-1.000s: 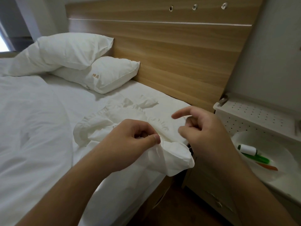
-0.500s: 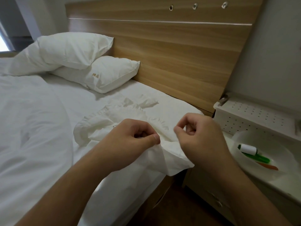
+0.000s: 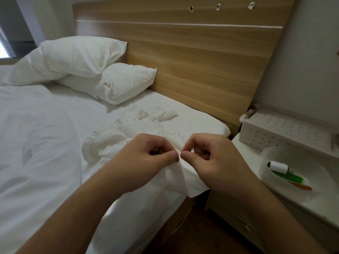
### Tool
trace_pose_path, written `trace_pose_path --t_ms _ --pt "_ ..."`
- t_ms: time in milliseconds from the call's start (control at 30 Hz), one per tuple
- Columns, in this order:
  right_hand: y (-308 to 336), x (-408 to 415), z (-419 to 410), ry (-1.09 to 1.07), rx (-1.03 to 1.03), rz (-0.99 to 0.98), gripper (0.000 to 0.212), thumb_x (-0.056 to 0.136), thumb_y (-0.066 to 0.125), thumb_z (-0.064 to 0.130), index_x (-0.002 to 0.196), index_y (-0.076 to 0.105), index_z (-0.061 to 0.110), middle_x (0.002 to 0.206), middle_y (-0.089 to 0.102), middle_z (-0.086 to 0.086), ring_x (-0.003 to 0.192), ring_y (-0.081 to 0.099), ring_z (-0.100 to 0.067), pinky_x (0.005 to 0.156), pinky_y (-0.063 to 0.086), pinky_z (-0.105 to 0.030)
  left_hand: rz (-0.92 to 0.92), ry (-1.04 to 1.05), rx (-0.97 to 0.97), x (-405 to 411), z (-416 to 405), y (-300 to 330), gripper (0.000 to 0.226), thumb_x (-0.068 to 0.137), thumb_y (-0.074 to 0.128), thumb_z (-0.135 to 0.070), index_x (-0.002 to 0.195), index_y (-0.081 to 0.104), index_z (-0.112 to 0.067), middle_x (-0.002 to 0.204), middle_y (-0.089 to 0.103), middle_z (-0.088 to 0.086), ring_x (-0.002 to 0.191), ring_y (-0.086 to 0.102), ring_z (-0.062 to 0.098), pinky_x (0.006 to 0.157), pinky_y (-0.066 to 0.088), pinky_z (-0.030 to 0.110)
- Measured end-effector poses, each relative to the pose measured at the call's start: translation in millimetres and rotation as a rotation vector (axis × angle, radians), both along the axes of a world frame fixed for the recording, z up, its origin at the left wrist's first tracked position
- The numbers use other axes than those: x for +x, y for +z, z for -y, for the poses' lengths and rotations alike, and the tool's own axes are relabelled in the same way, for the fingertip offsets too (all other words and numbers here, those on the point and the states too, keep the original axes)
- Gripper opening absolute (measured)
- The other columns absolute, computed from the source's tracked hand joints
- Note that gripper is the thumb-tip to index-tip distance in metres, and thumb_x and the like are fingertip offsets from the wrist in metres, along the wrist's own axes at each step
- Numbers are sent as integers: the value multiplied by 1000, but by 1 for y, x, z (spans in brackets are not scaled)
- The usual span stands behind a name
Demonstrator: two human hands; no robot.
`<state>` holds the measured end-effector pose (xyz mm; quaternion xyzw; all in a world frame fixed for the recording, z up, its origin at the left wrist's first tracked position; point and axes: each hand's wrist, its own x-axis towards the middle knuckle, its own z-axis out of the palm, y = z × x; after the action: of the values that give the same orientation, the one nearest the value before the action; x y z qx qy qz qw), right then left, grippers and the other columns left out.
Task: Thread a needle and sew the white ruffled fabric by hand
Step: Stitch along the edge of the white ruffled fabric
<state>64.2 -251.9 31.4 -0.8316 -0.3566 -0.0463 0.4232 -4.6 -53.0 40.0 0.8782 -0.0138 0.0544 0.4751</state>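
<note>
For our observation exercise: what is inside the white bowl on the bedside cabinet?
Inside the white bowl lie a white thread spool, a green pen-like item partly beneath it, and a thin orange stick. The spool covers the green item's far end, so anything under it is hidden.
</note>
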Motion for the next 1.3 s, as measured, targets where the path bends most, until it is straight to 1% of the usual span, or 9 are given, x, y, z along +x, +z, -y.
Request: trace_pose_path --t_ms 167,300,400,500,633,933,1067,1200,1300 --pt "-5 7 3 -255 -3 80 18 90 73 20 77 64 28 59 57 13 60 58 -6 48 42 -14 -26 0 -5 -1 1 2 17 96 71 -37 86 82 -29 81 78 -2 81 74 24 78 61 48" --pt "-10 11 4 -357 -189 53 12 92 67 22 83 61 28 65 58 10 61 59 -11 55 58 -33 -38 13 -1 -1 1 3 17 97 71 -37 86 82 -31 83 78 -2 83 74 25 82 61 51" --pt "-5 9 6 -231 -114 -6 23 91 66 14 101 61 34 58 53 7 54 52 -8 50 49 -25 -35 9 -4 -1 1 3 16 97 71 -36 86 82 -31 83 78 3 84 73 32 82 59 56" --pt "5 2 6 0 40 -150 31 93 68 8 113 66 31 56 46 6 51 42 -6 49 37 -18 -12 0 -2 0 2 2 17 97 72 -38 86 82 -31 80 76 3 83 72 32 76 59 51" --pt "2 -1 -1 58 -52 -74 1 95 72 28 94 72 28 56 51 6 51 45 -5 49 35 -18 15 -2 -10 0 2 2 18 94 71 -43 86 81 -31 76 75 4 79 70 36 68 54 49" --pt "0 4 3 -91 62 -62 18 90 74 16 74 68 23 56 55 5 51 48 -8 48 39 -20 -34 9 -1 -2 2 7 17 98 70 -35 87 82 -29 83 78 0 83 74 27 81 60 52" --pt "0 4 3 -139 125 -87 19 89 73 12 72 68 20 58 58 -2 57 55 -21 52 47 -34 -19 11 -21 -3 2 6 17 96 73 -40 87 82 -29 85 78 1 87 73 31 84 59 56" --pt "1 4 4 -148 151 -114 17 88 73 11 73 70 18 62 62 -6 61 59 -26 56 52 -41 -20 -2 -90 -3 -1 8 18 85 69 -41 92 83 -32 94 81 -2 97 73 37 98 57 61" --pt "6 4 7 -117 197 -169 18 87 72 6 72 71 15 64 63 -10 60 59 -26 52 49 -31 -16 2 -158 -4 -5 9 14 87 74 -30 98 83 -31 98 81 -2 100 70 44 99 55 61"
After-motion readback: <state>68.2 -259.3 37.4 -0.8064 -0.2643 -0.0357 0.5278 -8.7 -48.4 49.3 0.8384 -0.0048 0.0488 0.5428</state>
